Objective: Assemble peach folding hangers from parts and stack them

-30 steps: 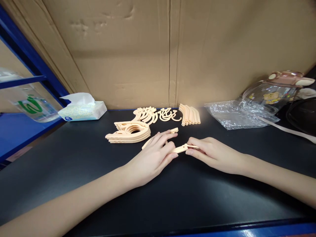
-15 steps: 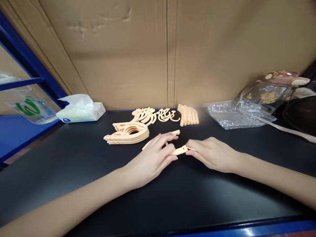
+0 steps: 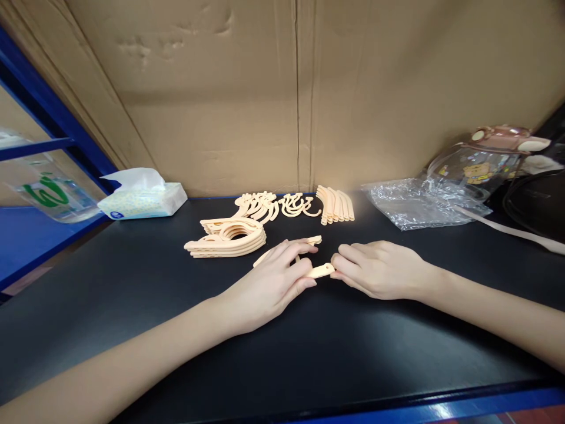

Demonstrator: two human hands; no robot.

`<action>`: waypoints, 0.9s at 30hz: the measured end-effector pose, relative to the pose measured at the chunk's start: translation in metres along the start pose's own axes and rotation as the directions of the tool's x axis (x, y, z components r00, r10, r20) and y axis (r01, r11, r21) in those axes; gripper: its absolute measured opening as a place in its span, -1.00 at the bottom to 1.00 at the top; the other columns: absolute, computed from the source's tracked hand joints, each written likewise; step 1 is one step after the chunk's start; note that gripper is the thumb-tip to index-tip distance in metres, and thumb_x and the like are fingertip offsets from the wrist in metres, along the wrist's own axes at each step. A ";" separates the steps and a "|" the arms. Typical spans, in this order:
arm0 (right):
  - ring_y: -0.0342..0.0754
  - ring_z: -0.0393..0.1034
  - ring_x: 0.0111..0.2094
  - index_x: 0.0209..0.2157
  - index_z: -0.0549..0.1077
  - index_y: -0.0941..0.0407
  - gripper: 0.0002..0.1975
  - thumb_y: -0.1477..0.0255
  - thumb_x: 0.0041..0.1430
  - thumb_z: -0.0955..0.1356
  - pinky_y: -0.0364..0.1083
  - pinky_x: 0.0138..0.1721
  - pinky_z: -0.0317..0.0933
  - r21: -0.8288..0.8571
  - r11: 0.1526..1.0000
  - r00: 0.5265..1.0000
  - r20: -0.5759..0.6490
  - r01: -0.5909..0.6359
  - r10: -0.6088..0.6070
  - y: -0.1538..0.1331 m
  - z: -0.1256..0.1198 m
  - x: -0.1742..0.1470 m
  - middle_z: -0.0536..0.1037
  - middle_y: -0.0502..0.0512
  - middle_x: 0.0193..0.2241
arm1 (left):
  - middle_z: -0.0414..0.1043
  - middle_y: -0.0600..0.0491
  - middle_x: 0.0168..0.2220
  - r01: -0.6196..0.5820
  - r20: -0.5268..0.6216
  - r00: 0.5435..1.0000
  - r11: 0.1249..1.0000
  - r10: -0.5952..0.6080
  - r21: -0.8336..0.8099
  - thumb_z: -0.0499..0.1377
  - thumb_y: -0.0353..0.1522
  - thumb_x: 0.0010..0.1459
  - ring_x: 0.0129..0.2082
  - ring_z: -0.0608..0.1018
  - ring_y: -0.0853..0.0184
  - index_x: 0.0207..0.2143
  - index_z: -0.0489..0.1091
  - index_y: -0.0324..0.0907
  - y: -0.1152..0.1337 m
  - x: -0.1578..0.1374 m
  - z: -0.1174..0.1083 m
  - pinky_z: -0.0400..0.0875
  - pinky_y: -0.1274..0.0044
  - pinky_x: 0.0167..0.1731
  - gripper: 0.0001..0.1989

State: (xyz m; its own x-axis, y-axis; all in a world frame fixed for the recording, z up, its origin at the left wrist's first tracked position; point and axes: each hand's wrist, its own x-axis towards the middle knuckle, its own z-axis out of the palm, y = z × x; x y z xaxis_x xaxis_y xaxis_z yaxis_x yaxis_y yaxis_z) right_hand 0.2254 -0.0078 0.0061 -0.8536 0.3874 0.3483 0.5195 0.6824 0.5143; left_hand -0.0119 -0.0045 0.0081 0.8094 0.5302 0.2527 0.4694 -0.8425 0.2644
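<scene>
Looking along the black table (image 3: 353,359), I note at far left a clear bottle (image 3: 48,194) with green marking, seen beyond a blue metal frame (image 3: 35,148). Next stands a tissue box (image 3: 143,203), one sheet raised from its top. To its right lies a neat stack of cream hanger pieces (image 3: 225,247), set flat one on another. Behind that stack is a loose pile of cream curved parts (image 3: 256,206).

The left hand (image 3: 273,282) is closed, palm down, over one cream hanger piece (image 3: 321,271) near the table's middle. One end, with a small hole, projects rightward past the thumb; another cream end shows beyond the fingers. Further back lie several cream hooks (image 3: 293,206) and, beside them, a row of cream bars (image 3: 336,206).

The right hand (image 3: 379,271) has its fingers curled in, the tips at the holed end of the piece. Its grasp is hidden; I cannot tell whether it has hold of anything. At far right are a crumpled clear plastic bag (image 3: 404,206), a clear jar (image 3: 489,168) with a brown top, and a pale strap (image 3: 521,234).
</scene>
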 end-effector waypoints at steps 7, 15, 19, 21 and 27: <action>-0.16 0.21 -0.58 -0.41 0.33 0.15 -0.68 0.37 0.34 0.10 -0.09 -0.54 -0.13 -0.015 1.000 0.998 0.051 0.027 -0.026 -0.004 -0.002 -0.001 0.34 0.00 -0.55 | 0.21 -0.03 0.11 -0.017 0.065 0.998 1.000 0.017 0.008 -0.07 -0.33 0.34 0.20 0.17 0.22 -0.29 0.30 -0.17 -0.002 0.000 -0.002 0.16 0.32 0.15 -0.80; -0.21 0.18 -0.62 -0.48 0.31 0.13 -0.67 0.31 0.30 0.13 -0.14 -0.58 -0.22 0.252 0.956 0.981 0.156 -0.149 0.111 -0.008 -0.001 0.001 0.33 -0.05 -0.56 | 0.20 -0.02 0.13 -0.012 0.106 0.994 0.999 0.007 0.044 -0.08 -0.31 0.34 0.21 0.16 0.24 -0.27 0.31 -0.17 -0.001 -0.003 -0.002 0.07 0.28 0.20 -0.78; -0.22 0.20 -0.61 -0.48 0.32 0.14 -0.61 0.23 0.33 0.12 -0.15 -0.58 -0.22 0.318 0.932 0.979 0.157 -0.173 0.128 -0.007 -0.001 0.001 0.33 -0.05 -0.56 | 0.21 -0.03 0.12 -0.010 0.104 0.995 0.999 0.006 0.035 -0.08 -0.32 0.34 0.20 0.17 0.22 -0.27 0.31 -0.17 -0.001 -0.003 -0.003 0.07 0.26 0.19 -0.78; -0.23 0.20 -0.60 -0.49 0.32 0.14 -0.61 0.23 0.33 0.13 -0.15 -0.58 -0.20 0.340 0.921 0.977 0.154 -0.190 0.145 -0.007 -0.001 0.001 0.33 -0.05 -0.56 | 0.22 -0.04 0.11 -0.011 0.101 0.995 1.000 0.008 0.027 -0.08 -0.32 0.34 0.21 0.17 0.22 -0.27 0.31 -0.17 -0.002 -0.002 -0.003 0.08 0.26 0.19 -0.78; -0.23 0.20 -0.59 -0.50 0.32 0.14 -0.61 0.25 0.32 0.14 -0.15 -0.57 -0.19 0.356 0.918 0.983 0.114 -0.174 0.142 -0.008 -0.001 0.001 0.33 -0.05 -0.57 | 0.21 -0.02 0.12 -0.014 0.116 0.993 1.000 0.013 0.003 -0.07 -0.33 0.34 0.22 0.16 0.24 -0.26 0.31 -0.16 -0.002 -0.003 -0.005 0.06 0.28 0.20 -0.81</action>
State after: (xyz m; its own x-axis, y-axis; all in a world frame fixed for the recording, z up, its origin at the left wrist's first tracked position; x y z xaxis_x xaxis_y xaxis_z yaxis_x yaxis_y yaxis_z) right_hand 0.2199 -0.0137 0.0034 -0.7697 0.5486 0.3265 0.6119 0.7798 0.1325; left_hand -0.0169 -0.0035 0.0114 0.8511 0.5043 0.1461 0.4593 -0.8499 0.2583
